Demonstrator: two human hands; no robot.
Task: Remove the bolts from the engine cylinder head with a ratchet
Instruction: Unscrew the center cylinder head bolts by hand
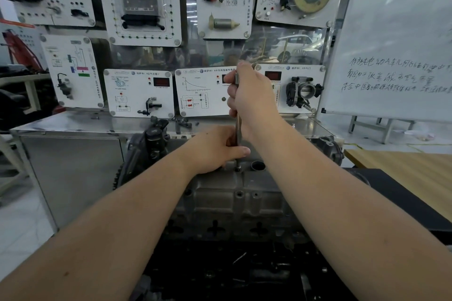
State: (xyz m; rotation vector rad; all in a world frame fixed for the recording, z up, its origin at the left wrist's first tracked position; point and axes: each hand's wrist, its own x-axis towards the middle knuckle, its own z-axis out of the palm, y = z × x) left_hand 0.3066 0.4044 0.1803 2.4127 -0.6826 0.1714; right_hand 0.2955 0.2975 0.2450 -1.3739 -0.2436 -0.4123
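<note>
The bolt (238,168) I'm working sits in the top face of the cylinder head (234,200), directly under my lower grip, with the tool's tip seated on it. The ratchet (237,124) stands nearly upright from that bolt, its long thin shaft running up between my two hands. I judge it's kept vertical so the socket stays square on the bolt head and doesn't slip off.

My left hand (215,149) has its fingers curled round the lower shaft, thumb pointing right across it, and rests against the head just beside the bolt; that looks like a steadying hold, keeping the tip centred. My right hand (252,100) is wrapped tight round the upper end of the tool, above the left, where turning force would go in.

Just right of the lower grip is an open round bore (258,166) in the casting. Below the grip, nearer me, the side of the head shows more small threaded holes. Beyond the upper grip stand white training panels (139,93) with sensors, and further right a whiteboard (396,39) with handwriting.
</note>
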